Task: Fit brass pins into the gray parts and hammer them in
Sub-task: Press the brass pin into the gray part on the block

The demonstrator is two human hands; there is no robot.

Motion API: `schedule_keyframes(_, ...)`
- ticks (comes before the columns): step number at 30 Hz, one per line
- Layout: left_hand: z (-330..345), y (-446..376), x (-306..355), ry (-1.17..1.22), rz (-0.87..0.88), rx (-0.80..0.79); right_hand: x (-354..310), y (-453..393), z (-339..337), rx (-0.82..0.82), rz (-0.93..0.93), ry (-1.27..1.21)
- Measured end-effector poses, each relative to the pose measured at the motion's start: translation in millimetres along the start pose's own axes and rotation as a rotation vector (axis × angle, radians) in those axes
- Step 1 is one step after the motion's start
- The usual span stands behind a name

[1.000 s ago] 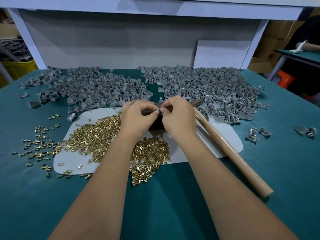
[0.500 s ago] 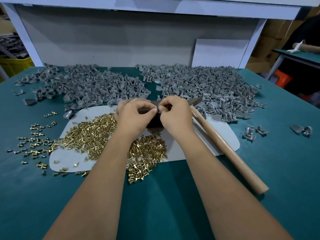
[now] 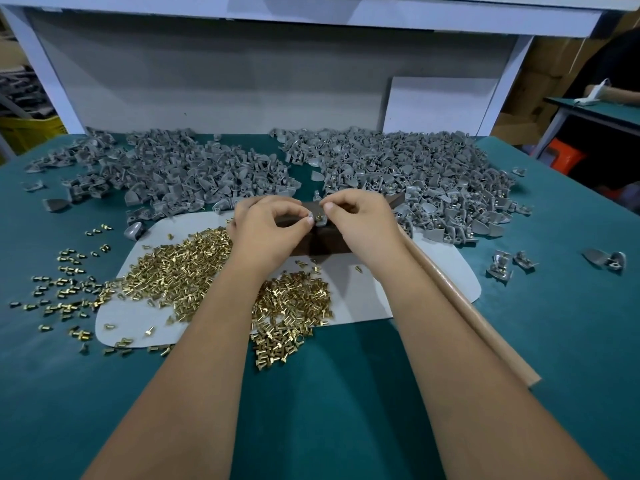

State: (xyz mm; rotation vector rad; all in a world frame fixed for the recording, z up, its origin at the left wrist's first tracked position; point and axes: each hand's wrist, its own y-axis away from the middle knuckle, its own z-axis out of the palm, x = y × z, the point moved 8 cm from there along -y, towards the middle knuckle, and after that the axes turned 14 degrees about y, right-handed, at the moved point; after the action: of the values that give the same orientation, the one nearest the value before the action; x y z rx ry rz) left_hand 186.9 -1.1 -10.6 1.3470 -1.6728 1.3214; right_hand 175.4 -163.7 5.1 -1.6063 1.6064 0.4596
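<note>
Teal cloth covers the table (image 3: 329, 410), and a white backboard (image 3: 242, 81) rises behind it. Two hands work at the middle, close together over a dark block (image 3: 317, 244) that stands on a white mat (image 3: 363, 292).

One gray part (image 3: 319, 219) sits on top of the block between the hands, with one brass pin (image 3: 319, 214) showing in it. The left hand (image 3: 266, 230) pinches the part from its side with thumb and forefinger, the other fingers curled. The right hand (image 3: 360, 223) pinches it from the other side, fingers curled too, thumb tip touching the part.

Beyond the hands lie two big heaps of gray parts, far too many to count: one heap (image 3: 166, 174) beyond and to the left of the left hand, the other (image 3: 415, 171) beyond and to the right of the right hand. Some parts in the right heap show brass. Right of the right hand, well apart, lie two small groups of parts: one (image 3: 509, 263) of about three, and farther off a pair (image 3: 607, 259).

Loose pins lie in two piles, too many to count: one pile (image 3: 173, 271) just left of the left wrist, one (image 3: 291, 306) between the forearms on the near edge of the mat. More pins (image 3: 62, 289) are scattered on the cloth farther left.

One wooden handle (image 3: 478, 323) runs along the outside of the right forearm, from beside the right hand toward the near right; its head is hidden.
</note>
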Motion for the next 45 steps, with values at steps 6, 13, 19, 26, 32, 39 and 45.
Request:
schedule_keyframes(6, 2, -2, -3, 0.058, -0.017, -0.023, -9, 1, 6, 0.057, -0.066, 0.202)
schedule_keyframes(13, 0, 1, 0, 0.016, -0.015, 0.004, -7, 2, 6, 0.133, -0.032, 0.193)
schedule_keyframes(19, 0, 2, 1, 0.008, -0.015, 0.002, -6, 3, 8, 0.149, -0.055, 0.21)
schedule_keyframes(26, 2, 1, 1, 0.055, -0.003, -0.037, 0, 2, 2, 0.076, -0.006, 0.039)
schedule_keyframes(32, 3, 0, -1, 0.109, -0.046, -0.032, 3, 1, 1, 0.061, 0.066, -0.087)
schedule_keyframes(39, 3, 0, 2, 0.056, -0.018, -0.02, 1, 0, 3, 0.055, 0.03, 0.018)
schedule_keyframes(45, 1, 0, 4, 0.016, 0.015, -0.009, -8, 0, 5, 0.088, -0.074, 0.177)
